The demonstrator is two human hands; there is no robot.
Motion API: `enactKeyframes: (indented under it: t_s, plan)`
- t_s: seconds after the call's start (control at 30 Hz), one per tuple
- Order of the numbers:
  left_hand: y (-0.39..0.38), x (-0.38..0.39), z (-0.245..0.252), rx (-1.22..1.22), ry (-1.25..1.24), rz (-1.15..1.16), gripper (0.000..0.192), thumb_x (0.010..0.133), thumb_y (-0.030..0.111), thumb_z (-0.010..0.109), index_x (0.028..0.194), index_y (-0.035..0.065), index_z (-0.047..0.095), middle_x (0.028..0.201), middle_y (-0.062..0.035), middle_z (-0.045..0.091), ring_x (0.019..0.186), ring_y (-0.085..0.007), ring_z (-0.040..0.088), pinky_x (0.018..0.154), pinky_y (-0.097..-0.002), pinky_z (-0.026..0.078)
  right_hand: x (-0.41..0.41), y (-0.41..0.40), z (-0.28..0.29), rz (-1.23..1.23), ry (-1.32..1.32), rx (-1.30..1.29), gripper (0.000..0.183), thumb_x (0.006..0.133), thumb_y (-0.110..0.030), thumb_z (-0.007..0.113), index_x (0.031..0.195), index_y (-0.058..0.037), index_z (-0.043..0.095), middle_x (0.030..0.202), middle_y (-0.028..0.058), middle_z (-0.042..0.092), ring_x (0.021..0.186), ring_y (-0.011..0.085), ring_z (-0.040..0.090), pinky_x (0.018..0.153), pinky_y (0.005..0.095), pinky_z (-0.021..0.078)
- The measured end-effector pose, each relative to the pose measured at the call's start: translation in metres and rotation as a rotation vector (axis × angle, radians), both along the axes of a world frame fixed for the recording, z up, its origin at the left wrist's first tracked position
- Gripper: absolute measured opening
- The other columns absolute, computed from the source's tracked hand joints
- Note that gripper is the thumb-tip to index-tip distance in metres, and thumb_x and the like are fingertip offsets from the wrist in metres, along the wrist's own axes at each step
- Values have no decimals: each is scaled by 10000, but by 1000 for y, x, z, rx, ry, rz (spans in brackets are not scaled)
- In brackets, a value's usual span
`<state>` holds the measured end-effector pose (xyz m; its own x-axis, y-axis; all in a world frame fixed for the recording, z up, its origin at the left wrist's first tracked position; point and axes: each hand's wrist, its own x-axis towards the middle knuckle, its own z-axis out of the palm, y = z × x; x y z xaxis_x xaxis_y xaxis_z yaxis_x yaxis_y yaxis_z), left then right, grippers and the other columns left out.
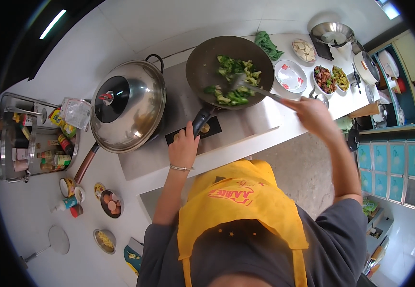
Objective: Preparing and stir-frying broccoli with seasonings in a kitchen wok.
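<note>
A dark wok (200, 77) stands on the stove, with chopped green vegetables (234, 98) lying in it in two loose heaps. My left hand (184, 143) is closed around the wok's black handle (203, 116), below the pan. From the right, my right hand (309, 113) grips a metal spatula (261, 91); its blade is slightly blurred and rests among the greens. Just right of the wok sits an oval plate with red flowers (290, 76), nothing on it. The spatula's grip end is hidden inside my right hand.
A second wok with a domed steel lid (139, 104) stands at the left. Dishes of cut tofu (303, 50), meat (324, 79) and vegetables (340, 78) are at the right, near a green cloth (267, 46). A bowl of eggs (112, 203) sits lower left.
</note>
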<state>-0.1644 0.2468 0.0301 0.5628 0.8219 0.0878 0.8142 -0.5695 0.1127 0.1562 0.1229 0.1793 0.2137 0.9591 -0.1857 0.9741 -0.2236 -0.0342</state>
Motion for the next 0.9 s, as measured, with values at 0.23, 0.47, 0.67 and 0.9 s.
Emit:
enactKeyframes:
  t_s: [0.23, 0.47, 0.67, 0.9]
  plan:
    - [3, -3, 3, 14, 6, -14, 542, 812, 329, 653, 1272, 111, 465, 854, -86, 592, 722, -247, 637, 564, -357, 535, 8, -21, 43, 15, -149, -126, 468, 801, -17, 545, 1220, -218, 602, 801, 120, 629, 742, 261, 620, 676, 381, 493]
    - [3, 0, -4, -19, -31, -2, 561, 826, 329, 636, 1304, 116, 433, 876, -106, 584, 723, -291, 636, 590, -390, 527, 0, 40, -5, -144, 78, 64, 475, 844, -81, 573, 1298, -210, 524, 885, 199, 632, 831, 312, 621, 731, 422, 478]
    - [2, 8, -4, -27, -46, -10, 560, 838, 329, 620, 1318, 122, 421, 908, -112, 575, 744, -300, 635, 609, -411, 525, -10, 49, -86, -194, 280, 92, 593, 813, -30, 438, 1392, -148, 388, 850, 232, 616, 817, 377, 616, 732, 454, 492]
    - [-39, 49, 25, 376, -290, -216, 534, 809, 216, 670, 1275, 63, 462, 1037, -147, 564, 956, -322, 575, 794, -396, 488, -33, -16, -82, -199, 527, 161, 610, 830, -248, 626, 1358, -92, 364, 1100, 261, 507, 936, 404, 572, 811, 455, 477]
